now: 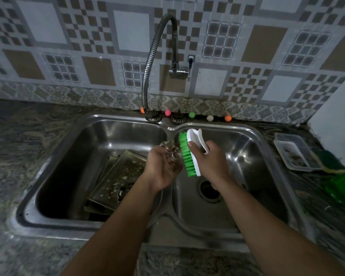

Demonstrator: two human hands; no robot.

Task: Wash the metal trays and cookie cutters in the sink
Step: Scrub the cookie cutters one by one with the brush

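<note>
My left hand (162, 168) holds a small metal cookie cutter (170, 148) above the divider of the double steel sink (72, 140). My right hand (209, 162) grips a white scrubbing brush (194, 148) by its handle, and its green bristles touch the cutter. Soapy metal trays (118, 176) lie stacked and tilted in the left basin, with a dark small piece, perhaps another cutter (125, 191), on top of them. The right basin holds nothing but its drain (209, 189).
A flexible chrome tap (155, 62) arcs from the wall, spout over the sink's back rim. Small coloured balls (191, 115) line the wall edge. On the right counter are a clear plastic tub (293, 152), a green sponge (327, 158) and a green container (343, 186).
</note>
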